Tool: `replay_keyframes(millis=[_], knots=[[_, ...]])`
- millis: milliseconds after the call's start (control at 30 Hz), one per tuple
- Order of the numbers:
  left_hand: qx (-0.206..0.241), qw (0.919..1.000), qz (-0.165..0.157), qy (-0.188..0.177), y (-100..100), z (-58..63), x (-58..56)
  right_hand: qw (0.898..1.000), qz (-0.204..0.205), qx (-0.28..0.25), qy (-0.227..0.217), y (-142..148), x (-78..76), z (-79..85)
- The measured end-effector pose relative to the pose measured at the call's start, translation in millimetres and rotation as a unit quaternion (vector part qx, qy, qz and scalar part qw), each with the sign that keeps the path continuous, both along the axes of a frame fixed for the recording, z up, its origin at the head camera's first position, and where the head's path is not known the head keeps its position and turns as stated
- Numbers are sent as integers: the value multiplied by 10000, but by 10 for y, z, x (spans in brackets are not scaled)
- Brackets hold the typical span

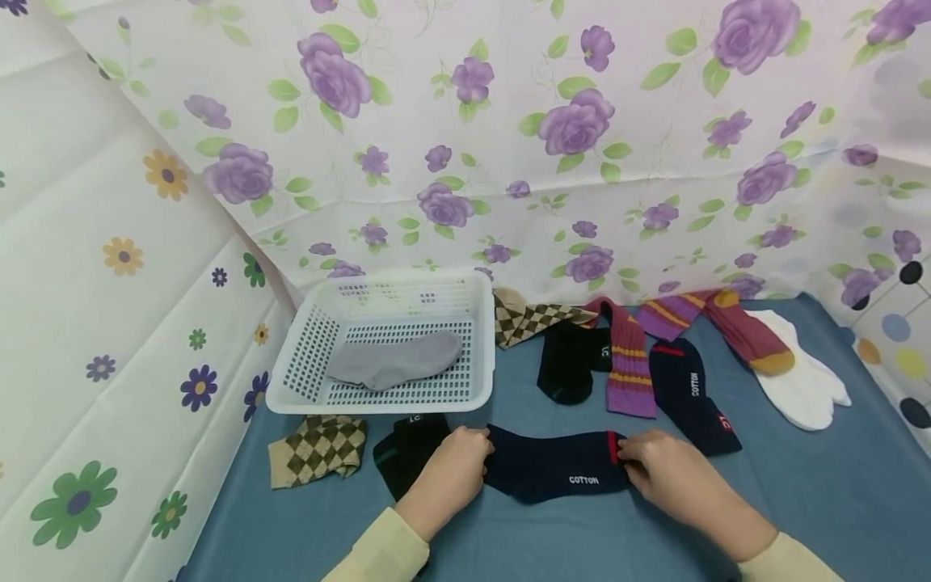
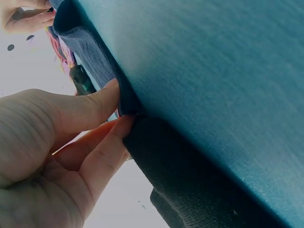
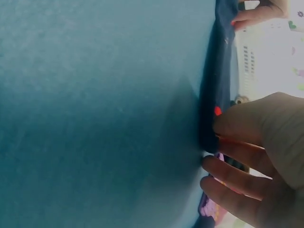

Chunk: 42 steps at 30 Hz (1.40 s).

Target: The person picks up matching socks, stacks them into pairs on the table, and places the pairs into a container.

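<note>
A navy sock [image 1: 545, 465] with COTTON lettering and a red toe stripe is stretched sideways across the blue cloth. My left hand [image 1: 454, 469] pinches its left end; in the left wrist view the thumb and fingertips [image 2: 113, 90] meet on the fabric. At the red-striped end, my right hand [image 1: 669, 477] pinches the other end between thumb and finger, seen also in the right wrist view with the sock edge [image 3: 209, 137]. A black sock [image 1: 407, 453] lies just beside my left hand, partly hidden by it. Another navy sock [image 1: 687, 388] lies behind my right hand.
A white plastic basket [image 1: 291, 400] holding a grey sock [image 1: 396, 360] stands at the back left. Around it are checkered socks [image 1: 320, 453], a black sock [image 1: 570, 364], striped purple-red socks [image 1: 629, 364] and white socks [image 1: 800, 380]. Floral cloth walls [image 1: 465, 145] border the back and sides.
</note>
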<state>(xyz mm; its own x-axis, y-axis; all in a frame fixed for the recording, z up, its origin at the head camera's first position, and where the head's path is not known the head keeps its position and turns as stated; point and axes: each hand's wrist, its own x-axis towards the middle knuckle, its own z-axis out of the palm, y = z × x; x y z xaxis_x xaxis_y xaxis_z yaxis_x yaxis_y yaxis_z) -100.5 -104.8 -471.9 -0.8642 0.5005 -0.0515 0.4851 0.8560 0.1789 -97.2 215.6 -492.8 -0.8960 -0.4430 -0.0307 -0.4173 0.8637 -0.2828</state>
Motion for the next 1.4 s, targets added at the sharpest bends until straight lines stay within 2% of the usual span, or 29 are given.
replay_keyframes(millis=[133, 233, 333, 433, 533, 667, 767, 1000, 1167, 1267, 1400], knots=[[-5, 10000, -10, 4, -5, -15, -5, 9993, -55, -170, -319, 79, -83, 108], [15, 10000, -8, 11, -4, -26, -10, 9991, -314, -256, -78, 198, -187, 170], [26, 10000, 13, 10, -3, -39, -12, 9950, -864, -294, 396, 360, -306, 189], [16, 10000, 39, -20, -2, -49, -9, 9853, -1554, -300, 648, 534, -411, 153], [-2, 10000, 52, -68, -1, -53, -7, 9759, -2116, -193, 506, 688, -494, 72], [-46, 9999, 49, -93, 4, -49, -11, 9675, -2525, -59, 118, 813, -553, -27], [-86, 9999, 47, -78, 8, -40, -19, 9650, -2618, -123, -96, 846, -580, -47], [-110, 9999, 44, -65, 4, -40, -9, 9602, -2563, -722, -839, 845, -574, -11], [-66, 10000, 50, -15, 6, -38, -8, 9592, -2431, -688, -1272, 859, -575, -6], [-24, 10000, 46, -31, 8, -41, -16, 9608, -2363, -683, -1281, 875, -561, -18], [-24, 10000, 46, -43, 6, -44, -22, 9655, -2249, -835, -1011, 886, -520, -25]])
